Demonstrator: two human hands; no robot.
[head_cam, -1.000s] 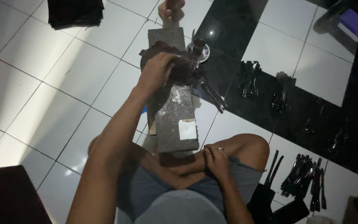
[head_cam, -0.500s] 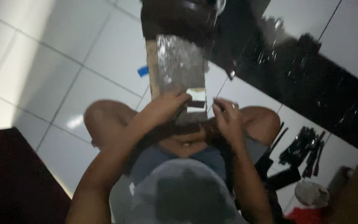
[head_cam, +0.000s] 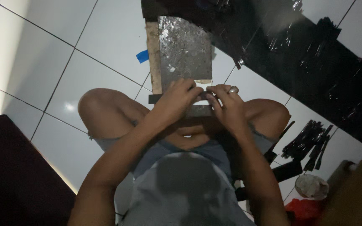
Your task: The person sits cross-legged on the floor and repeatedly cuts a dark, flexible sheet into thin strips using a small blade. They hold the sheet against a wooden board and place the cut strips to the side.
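Hands are working close together at the near end of a worn grey metal-faced work board (head_cam: 184, 50) lying on the white tiled floor (head_cam: 55, 62). Left hand (head_cam: 173, 100) is curling over a thin dark flat strip (head_cam: 158, 98), pinning it across the board's edge; right hand (head_cam: 227, 104), wearing a ring, is pinching the same strip from the other side. Exact finger contact is getting lost in the dim light. Risk, as judged: the strip is slipping sideways under uneven pressure, or fingertips are catching on the board's rough edge. Loose black strips (head_cam: 308, 140) are lying near the right knee, easy to scatter.
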